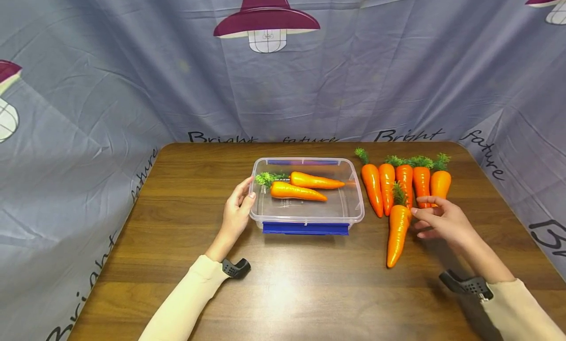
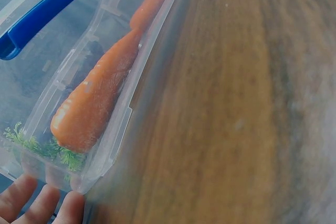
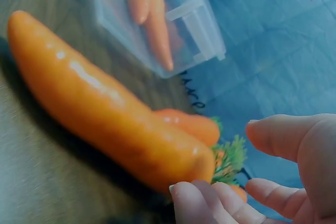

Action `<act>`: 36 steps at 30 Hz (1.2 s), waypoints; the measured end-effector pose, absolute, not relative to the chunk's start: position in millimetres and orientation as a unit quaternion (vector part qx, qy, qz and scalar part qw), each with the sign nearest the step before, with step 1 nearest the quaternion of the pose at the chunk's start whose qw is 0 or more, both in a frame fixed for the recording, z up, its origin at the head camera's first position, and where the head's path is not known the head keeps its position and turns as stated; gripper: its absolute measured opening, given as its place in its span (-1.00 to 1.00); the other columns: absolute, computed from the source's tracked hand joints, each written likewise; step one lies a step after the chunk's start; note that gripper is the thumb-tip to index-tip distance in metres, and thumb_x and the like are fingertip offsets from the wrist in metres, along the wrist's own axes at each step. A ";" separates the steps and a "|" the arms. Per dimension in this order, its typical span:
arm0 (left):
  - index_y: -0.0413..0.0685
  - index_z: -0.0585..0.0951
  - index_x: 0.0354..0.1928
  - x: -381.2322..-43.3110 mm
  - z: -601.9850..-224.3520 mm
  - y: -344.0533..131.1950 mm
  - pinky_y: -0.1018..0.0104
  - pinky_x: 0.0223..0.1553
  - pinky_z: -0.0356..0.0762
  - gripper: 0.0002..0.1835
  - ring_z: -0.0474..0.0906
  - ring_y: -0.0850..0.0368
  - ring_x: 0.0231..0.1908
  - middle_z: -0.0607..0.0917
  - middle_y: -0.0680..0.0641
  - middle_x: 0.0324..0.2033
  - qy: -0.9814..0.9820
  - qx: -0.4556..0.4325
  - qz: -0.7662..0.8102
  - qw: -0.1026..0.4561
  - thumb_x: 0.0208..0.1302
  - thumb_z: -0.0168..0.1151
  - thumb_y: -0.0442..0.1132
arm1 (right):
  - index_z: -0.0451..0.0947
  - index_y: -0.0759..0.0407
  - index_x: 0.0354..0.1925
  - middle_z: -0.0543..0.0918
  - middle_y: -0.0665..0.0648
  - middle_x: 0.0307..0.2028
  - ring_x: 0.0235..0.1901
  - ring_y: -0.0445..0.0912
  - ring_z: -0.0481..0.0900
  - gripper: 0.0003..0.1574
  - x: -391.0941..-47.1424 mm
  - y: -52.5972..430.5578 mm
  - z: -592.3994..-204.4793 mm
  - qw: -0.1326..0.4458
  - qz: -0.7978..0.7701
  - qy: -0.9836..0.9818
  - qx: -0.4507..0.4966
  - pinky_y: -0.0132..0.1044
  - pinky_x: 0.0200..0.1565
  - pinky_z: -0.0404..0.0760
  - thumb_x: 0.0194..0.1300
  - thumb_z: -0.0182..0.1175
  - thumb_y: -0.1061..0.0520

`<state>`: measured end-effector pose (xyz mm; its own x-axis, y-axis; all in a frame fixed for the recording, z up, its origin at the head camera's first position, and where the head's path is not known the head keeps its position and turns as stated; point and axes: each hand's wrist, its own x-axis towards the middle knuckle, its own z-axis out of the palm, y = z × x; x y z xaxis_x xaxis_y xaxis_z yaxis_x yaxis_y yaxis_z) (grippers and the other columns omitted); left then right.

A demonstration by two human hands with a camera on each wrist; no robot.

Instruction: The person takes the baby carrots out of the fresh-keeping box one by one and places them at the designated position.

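Note:
A clear plastic box (image 1: 307, 219) with blue clips stands mid-table, with two orange carrots (image 1: 298, 191) with green tops lying inside. My left hand (image 1: 236, 211) rests its fingertips against the box's left end; in the left wrist view its fingers (image 2: 44, 200) touch the outer wall near the leafy tops. To the right of the box, one carrot (image 1: 398, 235) lies in front of a row of others, tip toward me. Beside its thick end is my right hand (image 1: 444, 223), thumb and fingers spread. In the right wrist view, those fingers (image 3: 191, 203) are right at the carrot's leafy end.
Several carrots (image 1: 371, 188) lie side by side at the table's back right, their green tops toward the curtain. A grey-blue curtain (image 1: 283, 95) with printed lamps surrounds the brown wooden table (image 1: 194, 184). Black bands (image 1: 236, 268) sit on both wrists.

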<state>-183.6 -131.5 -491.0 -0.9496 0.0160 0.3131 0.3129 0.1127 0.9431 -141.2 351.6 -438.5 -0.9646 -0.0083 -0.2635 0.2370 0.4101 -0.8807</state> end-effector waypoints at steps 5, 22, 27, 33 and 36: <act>-0.30 0.40 0.41 -183.7 -491.1 -130.8 0.59 0.03 0.51 -0.49 0.52 -0.37 0.18 0.55 -0.43 0.26 -0.737 -0.110 -0.657 0.113 0.46 0.04 -0.37 | 0.32 0.10 0.18 0.70 -0.19 -0.35 -0.39 -0.20 0.73 -0.59 -151.2 344.8 -423.2 0.108 -0.550 0.827 0.044 -0.17 -0.36 0.77 0.47 0.20 0.09; -0.33 0.41 0.40 -184.0 -491.3 -130.2 0.56 0.01 0.52 -0.50 0.53 -0.35 0.15 0.55 -0.46 0.23 -0.734 -0.112 -0.658 0.122 0.44 0.05 -0.40 | 0.21 0.33 0.40 0.69 -0.04 -0.21 -0.32 -0.15 0.71 -0.31 -221.8 255.5 -356.7 0.156 -0.503 0.847 -0.074 -0.17 -0.28 0.78 0.48 0.18 0.08; -0.32 0.41 0.40 -184.1 -490.9 -128.6 0.58 0.02 0.51 -0.49 0.51 -0.37 0.18 0.55 -0.45 0.25 -0.731 -0.111 -0.663 0.114 0.44 0.04 -0.39 | 0.29 0.34 0.38 0.71 0.19 -0.12 -0.29 -0.10 0.72 -0.32 -239.9 222.8 -353.5 0.182 -0.473 0.855 -0.110 -0.18 -0.27 0.77 0.43 0.22 0.09; -0.31 0.41 0.41 -183.8 -489.7 -129.1 0.59 0.04 0.50 -0.49 0.51 -0.36 0.21 0.54 -0.42 0.29 -0.732 -0.107 -0.663 0.113 0.44 0.04 -0.39 | 0.35 0.32 0.38 0.68 0.37 0.03 -0.12 0.10 0.70 -0.31 -259.8 183.5 -358.4 0.230 -0.419 0.865 -0.152 -0.14 -0.16 0.71 0.42 0.23 0.05; -0.31 0.41 0.41 -183.2 -488.7 -129.4 0.58 0.05 0.50 -0.49 0.51 -0.33 0.21 0.54 -0.42 0.29 -0.733 -0.106 -0.662 0.114 0.44 0.04 -0.39 | 0.37 0.28 0.39 0.67 0.38 0.09 -0.03 0.18 0.66 -0.32 -266.6 164.3 -362.6 0.252 -0.390 0.868 -0.175 -0.09 -0.06 0.68 0.43 0.22 0.02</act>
<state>-183.2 -129.4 -488.7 -0.9515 0.0039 0.3076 0.3064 0.1000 0.9466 -266.6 164.3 -362.6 -0.8119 -0.5003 -0.3007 -0.1073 0.6343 -0.7656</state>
